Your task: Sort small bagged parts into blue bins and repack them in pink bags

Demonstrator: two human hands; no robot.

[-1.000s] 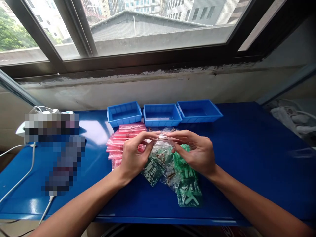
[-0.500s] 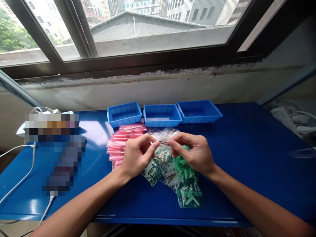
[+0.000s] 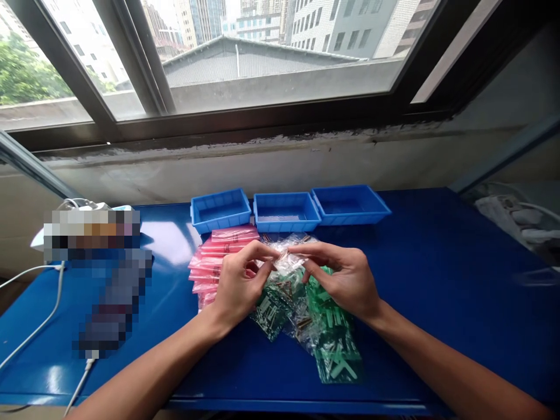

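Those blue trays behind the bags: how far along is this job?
It looks early, though that's hard to judge. Done: perhaps only the pink bags, lying in a tidy stack. In hand: the left hand and right hand pinch a clear plastic bag. Left: the heap of green-printed bags and the blue trays.

The left hand [image 3: 240,283] and right hand [image 3: 343,280] pinch a clear plastic bag [image 3: 286,261] of small copper-coloured pins between their fingertips, above a heap of green-printed bags [image 3: 335,350]. Pink bags [image 3: 223,248] lie stacked just left of them, and three blue plastic trays [image 3: 284,213] stand in a row beyond, on the blue surface [image 3: 415,350].
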